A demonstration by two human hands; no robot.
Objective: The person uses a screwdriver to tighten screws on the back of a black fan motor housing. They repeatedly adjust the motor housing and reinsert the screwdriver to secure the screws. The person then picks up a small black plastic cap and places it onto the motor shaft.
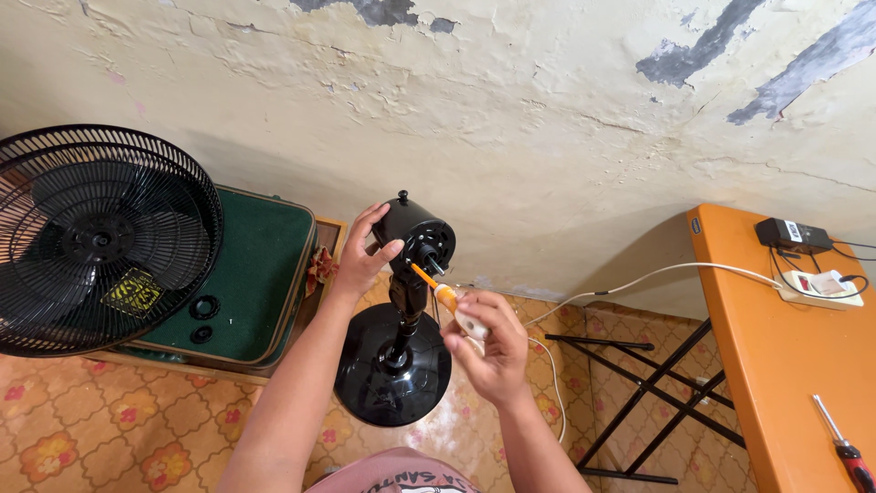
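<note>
My left hand (360, 260) is wrapped around the back of the black fan motor (415, 239), which sits on top of its stand in the middle of the floor, just near the peeling wall. My right hand (488, 342) is closed on a small bottle (461, 315) with an orange nozzle, its tip resting right at the motor's front shaft. The motor looks heavy and stiff on its thin neck – I judge the rounded housing the safest place to hold, since the round base (392, 370) could tip if pushed sideways. The bottle seems light, soft plastic and likely slippery; gripping its body, not the nozzle, suits it.

By my count: one motor, one stand, one bottle. To the left lies one black fan grille (100, 237) with the blades behind it, resting on a green case (260, 265). On the right stands one orange desk (776, 365) – carrying one white power strip (821, 285), one black adapter (792, 235) and one red-handled screwdriver (844, 452).
</note>
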